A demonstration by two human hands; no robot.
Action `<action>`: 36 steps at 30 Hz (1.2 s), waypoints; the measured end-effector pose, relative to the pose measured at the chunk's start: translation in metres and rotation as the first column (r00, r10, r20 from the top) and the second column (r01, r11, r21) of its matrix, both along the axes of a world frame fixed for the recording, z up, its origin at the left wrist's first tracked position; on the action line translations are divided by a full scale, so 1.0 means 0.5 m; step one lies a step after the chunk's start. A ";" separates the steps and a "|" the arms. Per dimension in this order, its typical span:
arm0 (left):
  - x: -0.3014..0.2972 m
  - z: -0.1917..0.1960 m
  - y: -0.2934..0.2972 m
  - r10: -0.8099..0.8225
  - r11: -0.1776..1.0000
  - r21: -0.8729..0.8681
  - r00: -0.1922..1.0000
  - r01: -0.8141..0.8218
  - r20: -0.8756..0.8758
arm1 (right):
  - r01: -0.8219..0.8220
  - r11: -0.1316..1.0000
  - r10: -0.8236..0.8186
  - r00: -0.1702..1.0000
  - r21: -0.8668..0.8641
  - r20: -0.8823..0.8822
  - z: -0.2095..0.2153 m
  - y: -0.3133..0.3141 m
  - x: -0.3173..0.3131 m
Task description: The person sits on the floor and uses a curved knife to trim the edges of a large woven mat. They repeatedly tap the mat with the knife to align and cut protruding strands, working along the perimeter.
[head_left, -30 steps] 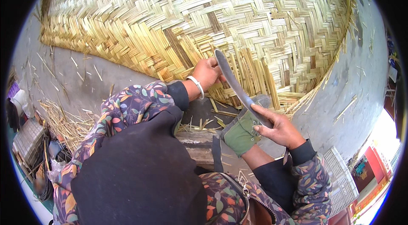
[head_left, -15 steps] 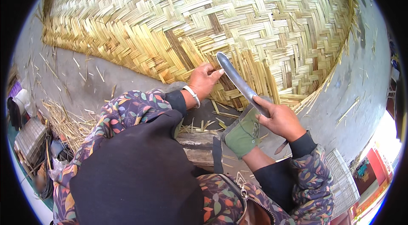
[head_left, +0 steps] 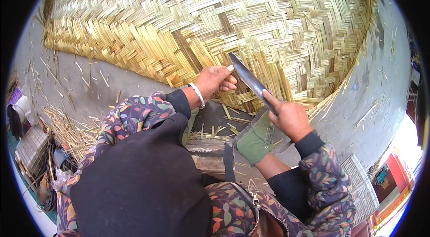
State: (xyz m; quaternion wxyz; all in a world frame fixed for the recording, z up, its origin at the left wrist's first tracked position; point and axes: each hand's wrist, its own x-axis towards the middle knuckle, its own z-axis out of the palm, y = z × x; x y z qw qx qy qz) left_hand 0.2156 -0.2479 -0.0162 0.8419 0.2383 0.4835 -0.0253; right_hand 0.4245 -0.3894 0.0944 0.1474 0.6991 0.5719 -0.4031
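A large woven mat of split pale strips [head_left: 277, 22] spreads before me, with a folded, yellower border along its near left edge. My right hand [head_left: 289, 118] grips a long dark metal weaving tool [head_left: 247, 75], channel-shaped with a narrow tip, which slants up and left over the loose strip ends. My left hand [head_left: 216, 81], with a white bangle at the wrist, is at the mat's near edge, left of the tool. Its fingers are curled and the thumb lies along them; whether a strip is between them I cannot make out.
Between my arms are a green canvas shoe [head_left: 256, 140] and a worn wooden block [head_left: 207, 156]. Straw-like scraps [head_left: 71, 129] heap at the left. A white plastic crate [head_left: 360, 187] is at lower right, and clutter with cables [head_left: 48, 183] at far left.
My left hand has rolled, its fingers now curled below the thumb. The tool has turned from showing its broad face to a narrower side, and my right hand has shifted slightly left and down.
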 end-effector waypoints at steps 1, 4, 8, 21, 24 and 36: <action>0.003 -0.003 -0.001 0.010 1.000 -0.017 1.000 -0.011 -0.013 | 0.006 0.999 -0.006 1.000 0.032 0.015 -0.014 -0.010 -0.006; 0.007 -0.007 -0.002 0.055 0.997 -0.058 0.998 -0.056 -0.020 | 0.030 0.994 -0.034 0.999 0.106 0.035 -0.055 -0.034 -0.025; 0.012 0.003 -0.008 0.019 0.992 -0.123 0.999 -0.024 -0.040 | 0.086 0.984 -0.094 0.994 0.154 0.047 -0.082 -0.050 -0.042; 0.067 0.022 -0.004 0.097 0.995 0.052 0.946 -0.085 -0.311 | -0.025 0.976 -0.008 0.988 0.216 0.152 -0.095 -0.046 -0.054; 0.055 0.027 0.018 -0.170 0.961 0.158 0.935 0.227 -0.311 | -0.055 0.966 0.005 0.981 0.254 0.192 -0.092 -0.048 -0.061; 0.040 -0.019 0.030 -0.370 0.003 0.615 0.573 0.788 -0.732 | -0.184 0.983 0.183 0.929 -0.026 0.321 0.048 -0.170 0.018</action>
